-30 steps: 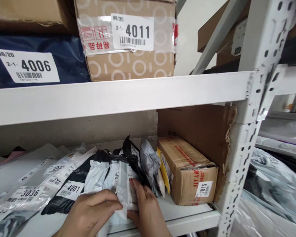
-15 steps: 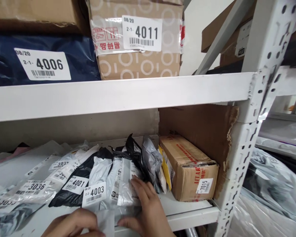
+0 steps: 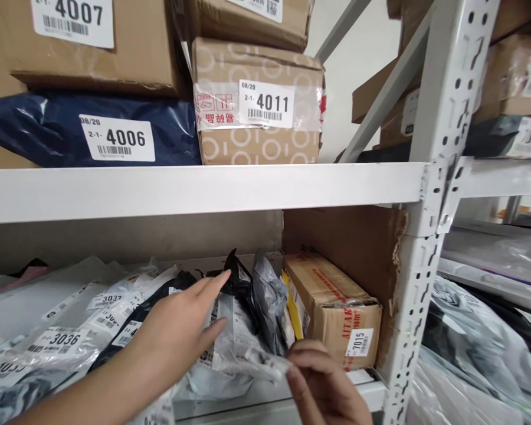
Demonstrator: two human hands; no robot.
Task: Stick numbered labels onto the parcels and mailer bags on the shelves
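Observation:
My left hand [image 3: 177, 333] lies flat with fingers stretched out over the row of soft mailer bags on the lower shelf, fingertips near a black bag [image 3: 236, 280]. My right hand [image 3: 325, 381] is low at the front, fingers pinched on the edge of a grey-white plastic parcel [image 3: 248, 357] that sticks out from the row. Next to these stands a grey bag [image 3: 269, 301] and a brown carton labelled 7015 [image 3: 336, 313]. Bags labelled 3036 [image 3: 62, 342] and 3037 [image 3: 108, 299] lie to the left.
The white shelf board [image 3: 203, 189] above carries a navy bag 4006 [image 3: 115, 139], a patterned carton 4011 [image 3: 261, 106] and a carton 4007 [image 3: 75, 35]. A perforated upright post [image 3: 429, 200] stands on the right, with wrapped bags [image 3: 482, 342] beyond it.
The view tilted up. My left hand rose from the shelf front and now spreads over the bags, covering labels 4001 and 4003. My right hand drew back and pinches a parcel's edge.

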